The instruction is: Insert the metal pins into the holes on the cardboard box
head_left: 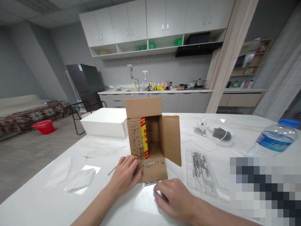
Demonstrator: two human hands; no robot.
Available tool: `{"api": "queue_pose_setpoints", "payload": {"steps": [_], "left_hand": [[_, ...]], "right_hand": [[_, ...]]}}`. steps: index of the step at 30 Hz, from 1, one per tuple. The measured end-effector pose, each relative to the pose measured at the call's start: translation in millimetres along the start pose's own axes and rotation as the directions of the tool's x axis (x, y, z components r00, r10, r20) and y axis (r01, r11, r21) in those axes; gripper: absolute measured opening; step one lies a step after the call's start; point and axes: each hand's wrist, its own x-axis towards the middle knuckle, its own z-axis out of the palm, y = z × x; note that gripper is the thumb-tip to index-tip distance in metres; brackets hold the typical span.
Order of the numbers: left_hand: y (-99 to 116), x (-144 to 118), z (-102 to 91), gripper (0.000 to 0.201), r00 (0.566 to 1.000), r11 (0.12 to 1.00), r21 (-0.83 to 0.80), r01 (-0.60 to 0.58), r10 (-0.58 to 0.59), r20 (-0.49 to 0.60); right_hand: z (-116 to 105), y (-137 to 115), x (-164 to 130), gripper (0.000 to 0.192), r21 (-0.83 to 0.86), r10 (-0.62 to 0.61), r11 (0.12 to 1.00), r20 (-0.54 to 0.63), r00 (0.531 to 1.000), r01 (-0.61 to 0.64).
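Fingers of the left hand (125, 175) press flat against the open brown cardboard box (151, 139) studded with metal nails, steadying it on the white table (35, 204), while the right hand (175, 196) curls loosely beside its front edge, gripping nothing visible.

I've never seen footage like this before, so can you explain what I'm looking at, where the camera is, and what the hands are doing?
The one picture comes from a camera worn on a person's head, looking forward and down, so the two bare arms at the bottom are that person's own. The left hand rests on the left front of an open cardboard box studded with rows of small metal heads. The right hand lies on the white table by the box's front edge; whether it grips anything is hidden. Nearby lie a clear tray of nails, a loose nail, folded plastic bags, a white box and a water bottle.
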Motion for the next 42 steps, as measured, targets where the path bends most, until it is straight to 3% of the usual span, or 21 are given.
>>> {"api": "queue_pose_setpoints", "payload": {"steps": [7, 21, 30, 38, 42], "left_hand": [[7.0, -3.6, -0.3, 0.012, 0.998, 0.998, -0.009, 0.067, -0.067, 0.002], [13.9, -5.6, 14.7, 0.014, 0.991, 0.991, 0.002, 0.130, -0.130, 0.041], [17.0, -4.3, 18.9, 0.005, 0.979, 0.981, -0.012, 0.192, -0.191, 0.065], [16.4, -3.2, 15.2, 0.009, 0.988, 0.987, -0.039, 0.156, -0.155, 0.029], [18.7, -0.8, 6.1, 0.009, 0.991, 0.991, -0.063, 0.122, -0.125, -0.048]], "right_hand": [[-2.8, -3.0, 1.8, 0.013, -0.019, 0.046, 0.999, 0.102, 0.994, -0.045], [-7.2, -5.1, 4.8, 0.014, -0.058, 0.068, 0.997, 0.160, 0.985, -0.060], [-7.9, -5.6, 5.8, 0.013, -0.084, 0.075, 0.995, 0.167, 0.983, -0.062], [-11.4, -6.0, 5.4, 0.014, -0.095, 0.069, 0.994, 0.184, 0.981, -0.053], [-11.5, -6.2, 5.0, 0.014, -0.091, 0.070, 0.994, 0.180, 0.981, -0.054]]}}
